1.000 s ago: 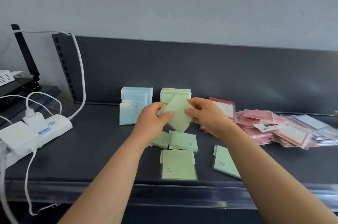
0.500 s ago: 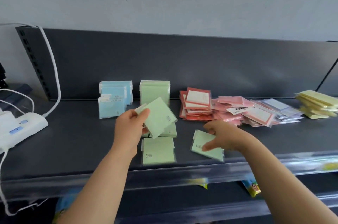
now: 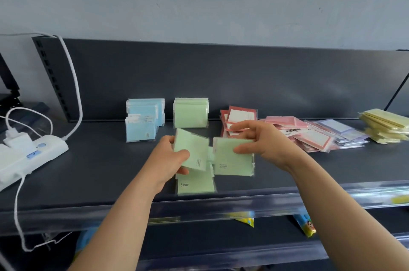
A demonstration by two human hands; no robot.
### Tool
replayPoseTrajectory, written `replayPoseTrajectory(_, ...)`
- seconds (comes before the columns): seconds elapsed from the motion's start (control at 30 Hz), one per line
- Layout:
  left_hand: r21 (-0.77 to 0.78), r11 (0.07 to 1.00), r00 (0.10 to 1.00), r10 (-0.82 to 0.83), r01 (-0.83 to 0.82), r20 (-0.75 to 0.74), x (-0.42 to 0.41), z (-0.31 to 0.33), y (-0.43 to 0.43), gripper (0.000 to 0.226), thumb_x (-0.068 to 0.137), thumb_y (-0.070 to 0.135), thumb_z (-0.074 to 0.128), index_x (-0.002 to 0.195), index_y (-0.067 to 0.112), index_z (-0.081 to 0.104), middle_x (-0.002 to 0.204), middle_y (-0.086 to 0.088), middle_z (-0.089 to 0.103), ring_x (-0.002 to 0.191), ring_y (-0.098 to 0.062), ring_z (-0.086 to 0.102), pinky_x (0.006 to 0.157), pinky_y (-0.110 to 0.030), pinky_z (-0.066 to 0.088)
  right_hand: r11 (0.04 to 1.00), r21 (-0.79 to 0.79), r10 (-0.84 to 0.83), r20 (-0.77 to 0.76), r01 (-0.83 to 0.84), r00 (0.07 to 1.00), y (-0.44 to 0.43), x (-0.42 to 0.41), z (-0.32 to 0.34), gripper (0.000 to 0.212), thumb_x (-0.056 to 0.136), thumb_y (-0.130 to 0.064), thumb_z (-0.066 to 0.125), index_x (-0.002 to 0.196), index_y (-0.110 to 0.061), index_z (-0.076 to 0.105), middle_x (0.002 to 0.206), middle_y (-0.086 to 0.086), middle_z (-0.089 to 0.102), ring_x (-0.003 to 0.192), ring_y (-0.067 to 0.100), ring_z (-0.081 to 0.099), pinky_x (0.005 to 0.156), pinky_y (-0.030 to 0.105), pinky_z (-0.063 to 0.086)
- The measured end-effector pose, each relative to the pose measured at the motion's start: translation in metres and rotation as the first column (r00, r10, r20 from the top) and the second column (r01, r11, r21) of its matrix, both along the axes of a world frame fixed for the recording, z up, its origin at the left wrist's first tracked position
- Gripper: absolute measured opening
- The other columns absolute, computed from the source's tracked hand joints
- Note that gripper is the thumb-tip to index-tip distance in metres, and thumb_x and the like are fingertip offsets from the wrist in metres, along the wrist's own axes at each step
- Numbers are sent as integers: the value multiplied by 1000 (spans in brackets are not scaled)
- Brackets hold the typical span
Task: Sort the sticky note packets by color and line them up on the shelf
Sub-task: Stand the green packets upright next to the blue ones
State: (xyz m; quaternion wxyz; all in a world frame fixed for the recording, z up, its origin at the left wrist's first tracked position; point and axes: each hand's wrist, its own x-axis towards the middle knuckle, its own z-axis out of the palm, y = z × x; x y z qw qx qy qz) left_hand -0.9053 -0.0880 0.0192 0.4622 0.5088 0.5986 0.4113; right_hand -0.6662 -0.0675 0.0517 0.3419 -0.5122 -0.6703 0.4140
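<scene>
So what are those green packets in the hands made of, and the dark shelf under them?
The green packets look like matte paper pads sleeved in clear glossy plastic film, judging by the shiny see-through margins. The shelf is probably painted sheet metal: dark grey, smooth, with a soft sheen.

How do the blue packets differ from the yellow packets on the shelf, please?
The blue packets stand upright on edge in a tidy row, while the yellow packets lie in a loose, slanted heap. The blue packets sit just left of the green row, whereas the yellow packets are at the far right end of the shelf. Both rest on that same dark shelf.
</scene>
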Motion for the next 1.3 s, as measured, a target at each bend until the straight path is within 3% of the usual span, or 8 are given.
replayPoseTrajectory(0.1, 66, 997, 996, -22, 28, -92, -10, 2, -3, 23, 90, 12, 62, 111, 21, 57, 102, -3, 69, 75, -20, 68, 77, -41, 56, 999, -7, -37, -26, 37, 999, 4, -16, 0, 33, 71, -5, 82, 94, -23, 66, 92, 10, 72, 85, 25, 70, 77, 34, 58)
replayPoseTrajectory(0.2, 144, 990, 999, -17, 12, 34, -13, 4, -9, 13, 94, 22, 62, 107, 22, 67, 91, -4, 74, 69, -14, 61, 66, -31, 52, 1000, -1, -15, -107, 15, 994, 5, -37, -3, 26, 70, -6, 83, 86, -21, 68, 90, 6, 71, 82, 22, 68, 75, 38, 58)
replayPoseTrajectory(0.33, 162, 987, 991, -26, 4, 131, -14, 2, -17, 21, 94, 35, 60, 106, 19, 67, 92, -7, 74, 72, -14, 60, 61, -26, 46, 1000, -19, -10, -223, 6, 975, 1, -65, -8, 26, 74, -10, 81, 96, -17, 69, 99, 5, 69, 90, 22, 68, 75, 38, 60)
replayPoseTrajectory(0.5, 206, 977, 998, 52, -60, 42, -24, -4, -24, 17, 89, 27, 69, 102, 21, 59, 92, 0, 71, 72, -7, 63, 60, -22, 47, 998, 49, -24, -195, 34, 980, 4, -89, -21, 39, 72, -18, 83, 107, -17, 64, 91, 6, 60, 82, 19, 60, 78, 33, 57)
replayPoseTrajectory(0.63, 228, 936, 963, 267, -270, 43, -50, -11, -23, 22, 93, 27, 62, 111, 23, 51, 106, 2, 65, 95, -15, 64, 78, -38, 54, 985, 138, 57, 304, -103, 951, 5, -77, -27, 32, 80, -33, 76, 108, -24, 65, 98, -9, 66, 89, 7, 61, 77, 17, 51)
replayPoseTrajectory(0.8, 223, 893, 919, 365, -391, 150, -71, -12, -22, 25, 96, 22, 57, 118, 14, 48, 105, -1, 65, 89, -10, 62, 63, -27, 45, 976, -96, 214, 611, -198, 762, 1, -69, -38, 66, 75, -38, 78, 135, -26, 53, 133, -8, 54, 117, 12, 52, 105, 31, 41)
replayPoseTrajectory(1.07, 220, 894, 918, 364, -391, 156, -67, -17, -24, 20, 97, 20, 55, 115, 14, 47, 101, 2, 62, 89, -10, 62, 61, -25, 45, 972, -83, 230, 520, -220, 823, -7, -75, -31, 56, 79, -22, 77, 128, -27, 51, 118, -9, 54, 104, 8, 54, 90, 25, 47)
replayPoseTrajectory(1.3, 244, 944, 974, 226, -222, 11, -58, -21, -23, 20, 98, 30, 52, 115, 24, 43, 107, 4, 60, 92, -12, 62, 60, -26, 48, 989, -60, 133, -90, -138, 987, -5, -78, -24, 45, 82, -2, 71, 117, -29, 59, 108, 1, 70, 100, 14, 68, 91, 35, 55)
